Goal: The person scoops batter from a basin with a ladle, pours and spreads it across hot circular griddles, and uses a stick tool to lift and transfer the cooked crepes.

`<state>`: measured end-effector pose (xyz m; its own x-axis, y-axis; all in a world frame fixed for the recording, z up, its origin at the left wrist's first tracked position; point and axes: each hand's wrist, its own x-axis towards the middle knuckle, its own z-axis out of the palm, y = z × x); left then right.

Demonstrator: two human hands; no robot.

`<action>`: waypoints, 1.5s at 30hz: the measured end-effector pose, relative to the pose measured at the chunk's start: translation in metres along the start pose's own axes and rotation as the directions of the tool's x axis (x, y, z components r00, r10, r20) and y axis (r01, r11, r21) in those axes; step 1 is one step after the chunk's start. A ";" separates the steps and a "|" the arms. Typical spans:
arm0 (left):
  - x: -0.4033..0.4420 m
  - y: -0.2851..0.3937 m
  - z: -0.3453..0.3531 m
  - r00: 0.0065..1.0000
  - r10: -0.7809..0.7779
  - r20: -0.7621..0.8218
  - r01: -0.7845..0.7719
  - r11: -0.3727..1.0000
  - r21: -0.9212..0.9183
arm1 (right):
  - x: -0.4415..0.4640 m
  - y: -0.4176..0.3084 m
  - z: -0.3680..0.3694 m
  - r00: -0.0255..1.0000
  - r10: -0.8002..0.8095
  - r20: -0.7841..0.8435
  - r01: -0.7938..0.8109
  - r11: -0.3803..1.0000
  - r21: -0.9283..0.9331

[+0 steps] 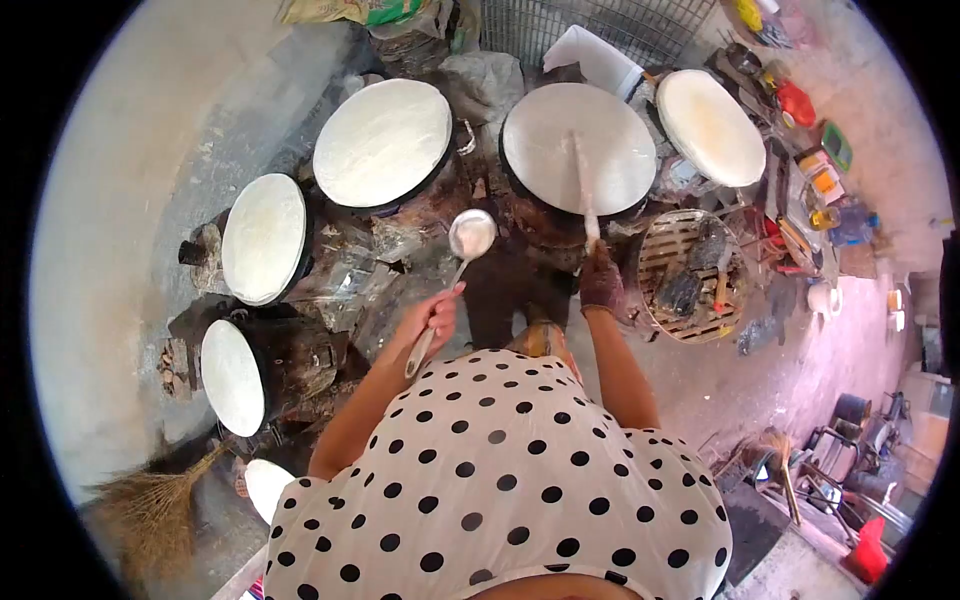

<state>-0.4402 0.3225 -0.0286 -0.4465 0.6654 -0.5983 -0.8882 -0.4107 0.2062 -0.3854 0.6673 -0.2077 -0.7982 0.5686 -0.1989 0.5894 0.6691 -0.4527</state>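
My left hand is closed round the handle of a metal ladle, whose bowl holds some white stuff. My right hand, in a dark glove, grips the end of a long thin wooden spatula. The spatula's blade lies over a round grey griddle straight ahead. To its left is a round griddle covered with a white sheet of batter. Right of the grey griddle sits a round stack of pale flatbread, lightly browned in the middle.
More white-covered griddles curve down the left side. A round slatted basket with dark tools stands right of my gloved hand. A straw broom lies lower left. Bottles and clutter stand at the right; a wire rack is behind.
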 end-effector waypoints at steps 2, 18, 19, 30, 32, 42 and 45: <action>-0.025 -0.001 -0.040 0.998 -0.056 -0.026 0.051 0.984 -0.172 | -0.015 -0.003 0.010 0.998 0.067 -0.008 -0.064 0.981 0.185; -0.074 0.001 -0.022 0.874 0.415 -0.254 -0.355 0.901 0.250 | 0.062 -0.130 0.023 0.738 -0.623 0.259 0.674 0.667 -0.317; -0.076 0.001 -0.019 0.864 0.429 -0.263 -0.368 0.896 0.249 | 0.070 -0.143 0.022 0.689 -0.667 0.283 0.719 0.580 -0.383; -0.057 -0.008 -0.011 0.764 0.522 -0.380 -0.564 0.826 0.001 | 0.102 -0.209 0.017 0.645 -0.556 0.524 0.763 0.509 -0.399; -0.055 -0.009 -0.010 0.761 0.505 -0.407 -0.557 0.831 -0.011 | 0.091 -0.189 0.016 0.630 -0.574 0.523 0.772 0.534 -0.345; -0.081 -0.026 -0.054 0.781 0.485 -0.393 -0.571 0.809 -0.137 | 0.062 -0.102 0.022 0.716 -0.411 0.565 0.641 0.707 -0.299; -0.105 -0.036 -0.075 0.779 0.498 -0.380 -0.592 0.785 -0.185 | 0.061 -0.093 0.029 0.735 -0.331 0.592 0.588 0.747 -0.312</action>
<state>-0.3537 0.2208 -0.0312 -0.7493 0.0773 -0.6577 -0.4126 -0.8313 0.3724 -0.4928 0.6263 -0.2029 -0.8555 -0.0868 -0.5104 0.0098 0.9830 -0.1835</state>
